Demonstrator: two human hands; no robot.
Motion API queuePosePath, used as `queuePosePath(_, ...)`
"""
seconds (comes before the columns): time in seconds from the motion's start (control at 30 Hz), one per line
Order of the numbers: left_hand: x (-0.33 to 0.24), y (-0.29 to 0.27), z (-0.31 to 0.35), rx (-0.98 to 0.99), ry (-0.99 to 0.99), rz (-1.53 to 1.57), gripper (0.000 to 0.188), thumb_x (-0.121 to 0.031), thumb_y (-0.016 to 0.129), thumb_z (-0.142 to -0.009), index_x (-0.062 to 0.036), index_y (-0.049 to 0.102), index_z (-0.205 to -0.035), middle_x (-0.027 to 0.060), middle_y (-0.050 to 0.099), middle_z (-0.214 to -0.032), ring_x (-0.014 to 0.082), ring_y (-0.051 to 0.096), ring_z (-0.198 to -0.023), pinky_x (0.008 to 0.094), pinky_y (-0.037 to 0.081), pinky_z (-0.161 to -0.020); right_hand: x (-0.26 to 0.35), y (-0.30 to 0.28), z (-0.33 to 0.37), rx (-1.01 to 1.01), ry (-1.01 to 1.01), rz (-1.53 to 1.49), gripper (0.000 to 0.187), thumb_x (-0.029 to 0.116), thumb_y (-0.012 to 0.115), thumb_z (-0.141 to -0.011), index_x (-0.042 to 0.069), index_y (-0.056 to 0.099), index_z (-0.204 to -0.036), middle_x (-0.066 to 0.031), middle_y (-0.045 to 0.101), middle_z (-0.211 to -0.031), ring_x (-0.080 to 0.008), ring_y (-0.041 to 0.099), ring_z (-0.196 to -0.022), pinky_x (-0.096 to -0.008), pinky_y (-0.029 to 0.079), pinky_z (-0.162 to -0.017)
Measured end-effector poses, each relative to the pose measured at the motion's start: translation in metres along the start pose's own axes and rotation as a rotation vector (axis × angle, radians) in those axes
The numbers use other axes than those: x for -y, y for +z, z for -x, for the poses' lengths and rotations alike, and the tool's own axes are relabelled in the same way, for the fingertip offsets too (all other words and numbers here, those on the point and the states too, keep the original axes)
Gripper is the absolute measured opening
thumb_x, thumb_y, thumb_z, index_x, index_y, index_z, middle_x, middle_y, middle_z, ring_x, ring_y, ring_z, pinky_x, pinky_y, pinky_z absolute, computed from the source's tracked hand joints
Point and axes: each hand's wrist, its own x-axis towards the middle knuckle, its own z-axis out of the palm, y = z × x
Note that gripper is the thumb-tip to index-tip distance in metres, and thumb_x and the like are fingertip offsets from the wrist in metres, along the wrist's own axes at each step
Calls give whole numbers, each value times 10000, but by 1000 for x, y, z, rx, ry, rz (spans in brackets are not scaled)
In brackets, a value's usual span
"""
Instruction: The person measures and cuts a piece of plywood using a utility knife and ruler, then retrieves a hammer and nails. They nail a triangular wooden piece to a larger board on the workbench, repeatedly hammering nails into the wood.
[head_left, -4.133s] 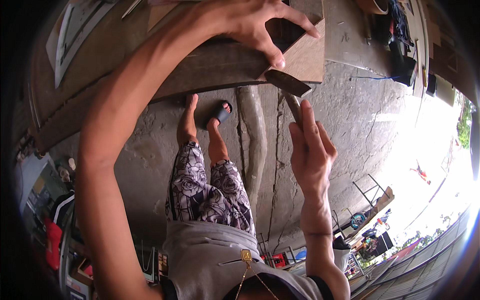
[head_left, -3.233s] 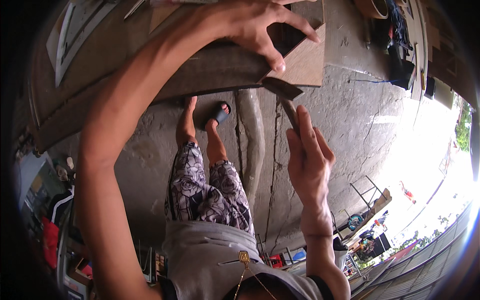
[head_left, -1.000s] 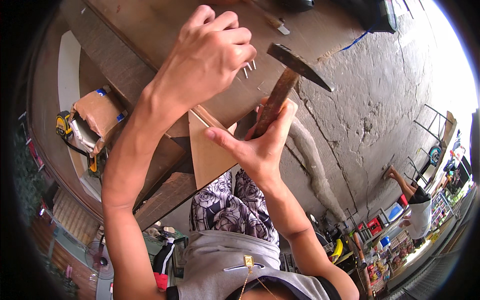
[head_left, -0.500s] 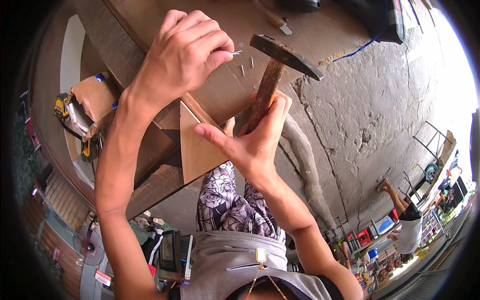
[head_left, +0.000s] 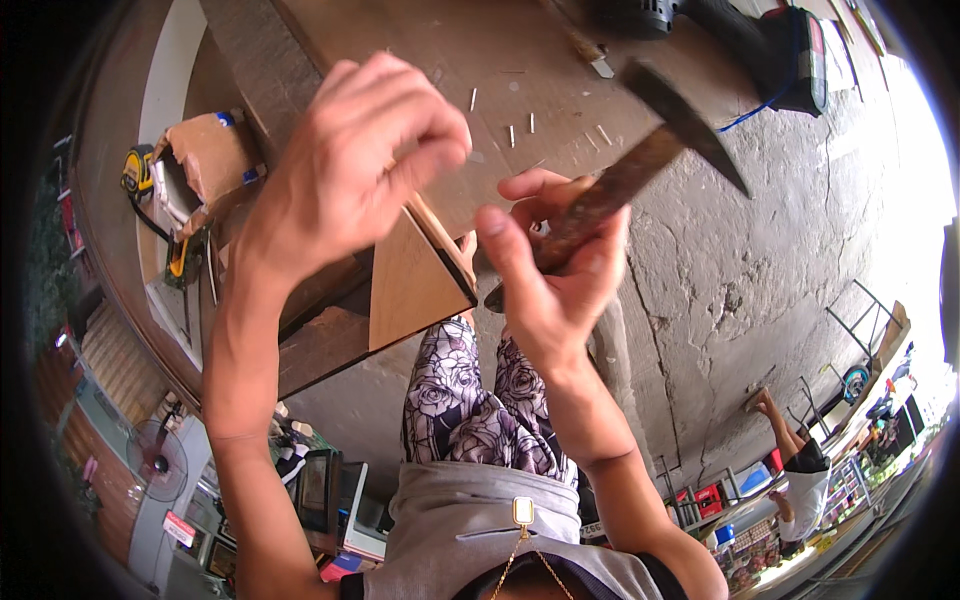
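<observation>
My right hand [head_left: 565, 270] holds a hammer [head_left: 625, 175] by its worn wooden handle, the dark metal head pointing up and to the right. The thumb and some fingertips stand away from the handle. My left hand [head_left: 370, 160] is curled with its fingers drawn together, blurred by motion; whether a nail is in it cannot be made out. Beneath and beside it is a light wooden piece [head_left: 415, 285] with a slanted side and dark edge. Several small nails [head_left: 512, 136] lie scattered on the brown work surface [head_left: 430, 35] beyond my hands.
A torn cardboard box [head_left: 210, 155] and a yellow tape measure [head_left: 138, 170] are at the left. A cordless power tool [head_left: 770, 60] lies at the far right of the surface, near a blue cord. Cracked concrete floor [head_left: 720, 290] spreads rightward, where another person [head_left: 800, 480] is seen.
My left hand has come down from the nails toward the wooden piece; the nail seen at its fingertips is no longer visible. The hammer has swung right and tilted in my right hand.
</observation>
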Motion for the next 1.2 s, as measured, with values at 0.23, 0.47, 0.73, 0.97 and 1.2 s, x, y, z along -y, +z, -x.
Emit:
queuePosePath(0.23,-59,-14,57,29,-146,-10,146,-160,681,-841,-64,571,-830,57,578,-828,281,566,-857,425,407,-777,24,-9,20,401,99,-18,374,-43,751,-821,32,415,-967,-194,685,-934,-144,653,-762,-250,533,-645)
queuePosePath(0.47,-68,-11,96,-113,-304,342,172,-173,747,-821,-51,661,-907,62,623,-869,270,598,-840,385,449,-777,19,-4,37,438,114,-34,351,-12,764,-822,46,445,-955,-125,718,-869,-115,671,-763,-241,525,-672)
queuePosePath(0.73,-70,32,126,-446,-417,783,119,-98,763,-827,-33,682,-884,60,635,-873,193,602,-842,334,479,-762,28,5,43,448,373,-242,368,-62,722,-847,52,399,-981,-152,690,-905,-112,653,-807,-235,531,-649)
queuePosePath(0.97,-34,45,117,-693,-610,270,78,-84,703,-868,-38,681,-927,37,630,-896,175,564,-854,312,442,-798,20,11,35,328,159,207,343,1,773,-828,58,473,-986,-88,669,-897,-42,532,-678,-183,435,-622)
queuePosePath(1.2,-29,55,117,-683,-630,41,53,-115,719,-853,-85,707,-895,17,619,-872,205,543,-846,347,416,-787,20,0,41,263,161,336,326,18,792,-814,48,500,-956,-48,639,-863,-47,531,-689,-190,437,-628)
